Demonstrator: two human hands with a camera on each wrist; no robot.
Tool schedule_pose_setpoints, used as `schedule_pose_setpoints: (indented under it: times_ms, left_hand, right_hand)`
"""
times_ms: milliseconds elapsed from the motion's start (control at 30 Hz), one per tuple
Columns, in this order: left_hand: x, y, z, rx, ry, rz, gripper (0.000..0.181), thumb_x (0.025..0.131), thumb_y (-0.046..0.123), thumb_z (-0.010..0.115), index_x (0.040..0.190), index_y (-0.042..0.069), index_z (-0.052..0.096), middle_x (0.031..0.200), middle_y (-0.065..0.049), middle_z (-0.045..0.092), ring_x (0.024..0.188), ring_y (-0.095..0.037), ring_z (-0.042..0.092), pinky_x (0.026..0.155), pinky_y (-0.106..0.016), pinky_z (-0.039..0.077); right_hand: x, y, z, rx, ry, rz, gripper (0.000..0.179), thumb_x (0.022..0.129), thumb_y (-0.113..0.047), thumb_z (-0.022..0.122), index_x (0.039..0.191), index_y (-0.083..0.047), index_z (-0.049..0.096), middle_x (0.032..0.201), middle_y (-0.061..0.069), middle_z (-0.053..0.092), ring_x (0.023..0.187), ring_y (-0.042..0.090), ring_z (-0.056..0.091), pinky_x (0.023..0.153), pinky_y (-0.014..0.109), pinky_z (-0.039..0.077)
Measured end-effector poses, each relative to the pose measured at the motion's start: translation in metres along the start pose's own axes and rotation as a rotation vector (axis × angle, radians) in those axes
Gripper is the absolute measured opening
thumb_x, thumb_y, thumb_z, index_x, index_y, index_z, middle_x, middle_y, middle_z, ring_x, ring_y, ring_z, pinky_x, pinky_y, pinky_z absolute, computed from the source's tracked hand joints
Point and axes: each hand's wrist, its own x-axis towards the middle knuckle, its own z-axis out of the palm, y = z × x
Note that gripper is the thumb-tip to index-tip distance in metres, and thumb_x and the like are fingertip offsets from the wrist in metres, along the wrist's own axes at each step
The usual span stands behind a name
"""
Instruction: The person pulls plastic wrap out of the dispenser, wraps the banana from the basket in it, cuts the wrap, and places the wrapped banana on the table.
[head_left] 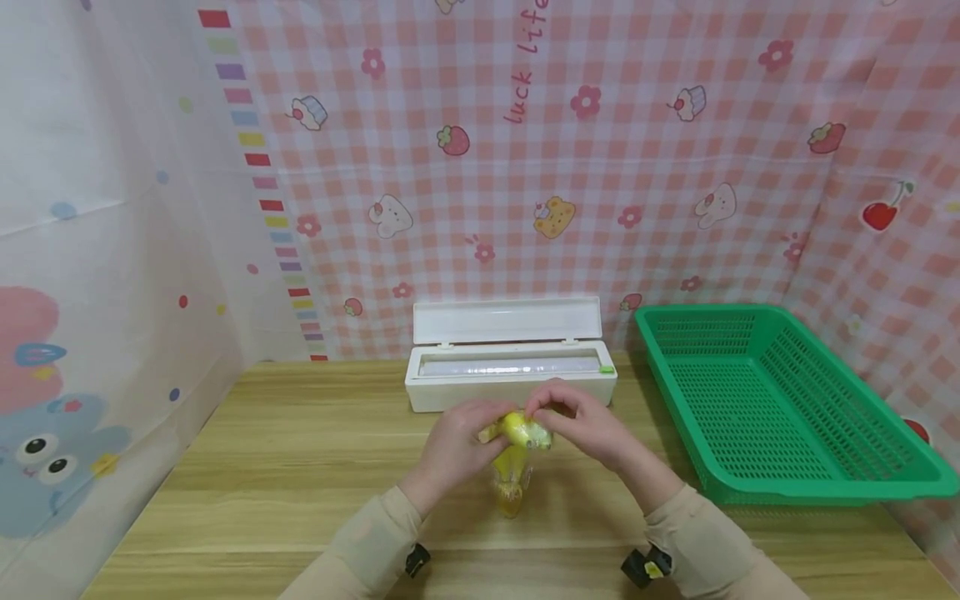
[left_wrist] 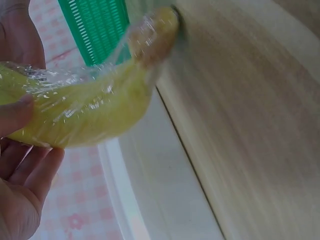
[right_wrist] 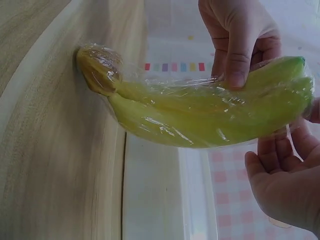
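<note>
A small bunch of yellow bananas (right_wrist: pixel 200 117) is wrapped in clear cling film. It stands tilted up, stem end down close over the tabletop and greenish tips toward me. My left hand (head_left: pixel 467 440) grips it near its upper half; in the right wrist view that thumb presses on the film. At the tips, my right hand (head_left: pixel 583 421) pinches the wrapped end between thumb and fingers. Its other fingers curl loosely below the bananas in the right wrist view (right_wrist: pixel 290 182). The film is wrinkled and shiny around the stem.
Behind the hands stands a white cling film dispenser (head_left: pixel 510 393), lid raised, with a film roll inside and a green slider at its right end. A green plastic basket (head_left: pixel 678 417) sits on the right of the wooden table (head_left: pixel 300 467). Patterned cloth hangs around the table.
</note>
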Motion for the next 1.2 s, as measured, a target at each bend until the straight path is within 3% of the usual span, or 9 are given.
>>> schedule_pose_setpoints:
  times_ms: [100, 300, 467, 733, 1000, 1200]
  left_hand:
    - [-0.001, 0.001, 0.0, -0.12, 0.002, -0.072, 0.031, 0.078, 0.003, 0.082, 0.107, 0.008, 0.073, 0.107, -0.004, 0.073, 0.096, -0.019, 0.069, 0.086, -0.03, 0.057]
    - [-0.002, 0.001, -0.003, -0.393, 0.013, -0.361, 0.029, 0.08, 0.0, 0.079, 0.107, 0.01, 0.07, 0.107, -0.002, 0.072, 0.101, -0.02, 0.068, 0.085, -0.034, 0.058]
    - [-0.002, 0.0, -0.007, -0.442, 0.076, -0.475, 0.033, 0.079, 0.001, 0.08, 0.109, 0.008, 0.068, 0.107, -0.006, 0.07, 0.1, -0.024, 0.068, 0.084, -0.033, 0.058]
    - [0.001, 0.001, -0.011, -0.527, 0.19, -0.488, 0.033, 0.077, -0.007, 0.08, 0.105, 0.004, 0.067, 0.109, -0.01, 0.068, 0.109, -0.027, 0.065, 0.085, -0.028, 0.057]
    - [0.001, 0.0, -0.01, -0.565, 0.255, -0.465, 0.036, 0.075, -0.012, 0.079, 0.106, 0.001, 0.065, 0.108, -0.012, 0.066, 0.109, -0.029, 0.065, 0.084, -0.029, 0.058]
    - [0.001, -0.001, -0.008, -0.582, 0.292, -0.418, 0.036, 0.075, -0.014, 0.078, 0.106, -0.003, 0.063, 0.108, -0.016, 0.066, 0.105, -0.03, 0.066, 0.083, -0.032, 0.059]
  right_hand:
    - [0.0, 0.001, 0.0, 0.029, 0.064, 0.012, 0.017, 0.098, -0.007, 0.057, 0.108, 0.004, 0.064, 0.112, 0.017, 0.06, 0.103, 0.025, 0.056, 0.088, 0.03, 0.05]
    - [-0.001, 0.005, -0.003, 0.035, 0.157, 0.01, 0.024, 0.1, -0.007, 0.056, 0.118, 0.007, 0.062, 0.121, 0.024, 0.061, 0.113, 0.026, 0.057, 0.095, 0.026, 0.049]
    - [-0.003, 0.01, -0.007, -0.016, 0.161, 0.015, 0.027, 0.101, -0.008, 0.055, 0.124, 0.005, 0.061, 0.126, 0.022, 0.061, 0.12, 0.034, 0.055, 0.099, 0.029, 0.048]
    - [-0.005, 0.019, -0.008, -0.083, 0.139, 0.075, 0.038, 0.098, -0.01, 0.061, 0.132, 0.005, 0.055, 0.13, 0.025, 0.058, 0.121, 0.041, 0.054, 0.103, 0.048, 0.047]
    - [-0.009, 0.027, -0.005, -0.093, 0.114, 0.155, 0.044, 0.096, -0.017, 0.065, 0.133, 0.005, 0.054, 0.128, 0.021, 0.061, 0.114, 0.034, 0.059, 0.097, 0.043, 0.052]
    - [-0.011, 0.032, -0.002, -0.066, 0.075, 0.151, 0.044, 0.097, -0.018, 0.066, 0.132, 0.004, 0.056, 0.125, 0.02, 0.063, 0.108, 0.03, 0.062, 0.089, 0.033, 0.054]
